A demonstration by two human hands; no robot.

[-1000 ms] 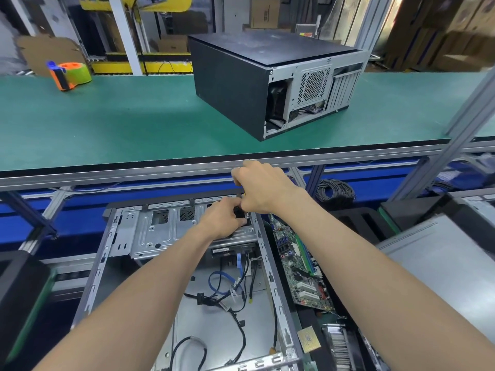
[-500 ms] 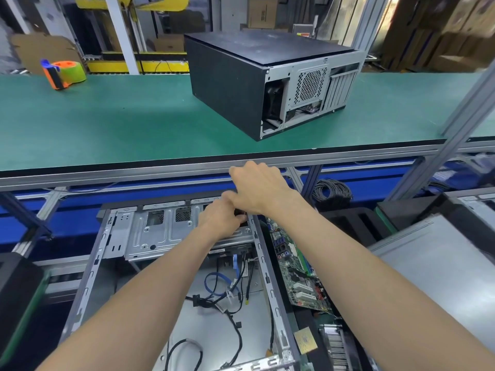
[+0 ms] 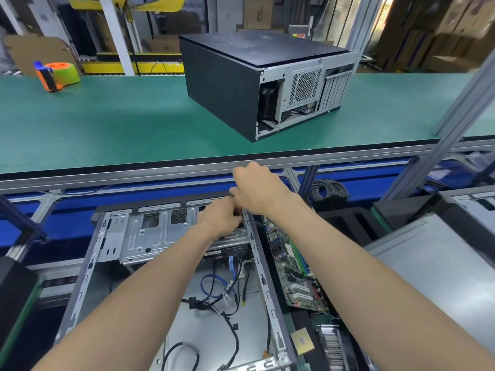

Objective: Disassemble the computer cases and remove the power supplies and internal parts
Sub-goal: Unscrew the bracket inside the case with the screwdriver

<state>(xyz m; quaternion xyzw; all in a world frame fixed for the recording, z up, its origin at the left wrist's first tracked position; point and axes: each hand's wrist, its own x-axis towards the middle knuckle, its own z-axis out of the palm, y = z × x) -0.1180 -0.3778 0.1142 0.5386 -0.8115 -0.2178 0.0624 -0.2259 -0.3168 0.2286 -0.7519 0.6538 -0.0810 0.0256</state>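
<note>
**Both hands at the drive cage corner of the open case**

Reaching forward, you have both hands meeting at the far right corner of the open case (image 3: 171,303), which lies on its side below the bench edge at your 12 o'clock. Your left hand (image 3: 219,218) rests on the metal drive cage (image 3: 150,234) with its fingers curled over something small at the cage's right end; what it grasps is hidden under the hand. Your right hand (image 3: 257,188) sits just above and touching the left, fingers bent down toward the same spot; whether it pinches anything cannot be told.

Inside the case, loose black and blue cables (image 3: 222,293) trail across the bare floor panel toward 6 o'clock. A green circuit board (image 3: 292,269) lies just beside the case's right rail at 3 o'clock, with a finned heat sink (image 3: 332,346) and a small square chip (image 3: 302,341) nearer you.

On the green bench (image 3: 120,124), a second closed black case (image 3: 257,84) stands at 1 o'clock, and a tape dispenser (image 3: 56,74) sits well apart at 10 o'clock.
</note>
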